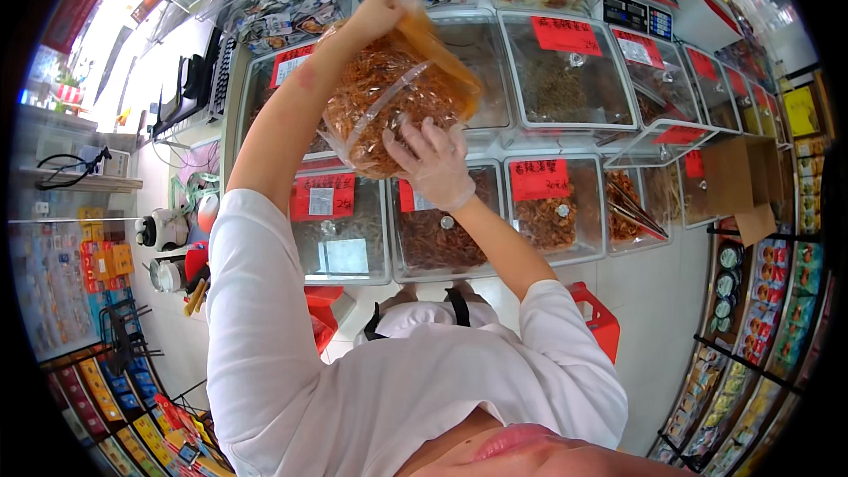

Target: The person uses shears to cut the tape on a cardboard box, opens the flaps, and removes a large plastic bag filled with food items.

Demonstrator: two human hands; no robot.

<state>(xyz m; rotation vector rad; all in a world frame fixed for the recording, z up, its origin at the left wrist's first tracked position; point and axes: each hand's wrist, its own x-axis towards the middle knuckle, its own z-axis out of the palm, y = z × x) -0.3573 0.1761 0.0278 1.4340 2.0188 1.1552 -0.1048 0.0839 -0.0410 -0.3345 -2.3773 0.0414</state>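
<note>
A large clear plastic bag (391,106) of reddish-brown shredded dried food hangs tilted over a row of lidded bins. My left hand (379,15) grips the gathered upper end of the bag. An orange-tinted, folded part of the plastic (444,56) runs down its right side. My right hand (434,162), in a thin clear glove, rests against the bag's lower right with fingers spread. Below that hand is a clear-lidded bin (450,238) of dark shredded food. Behind the bag, a bin (490,73) shows little inside.
More lidded bins with red handwritten signs (566,35) continue to the right, one with metal tongs (636,212) in it. A digital scale (636,16) stands behind them. At left are a keyboard (222,76) and a counter. A cardboard box (739,169) sits at right, near stocked shelves (762,291).
</note>
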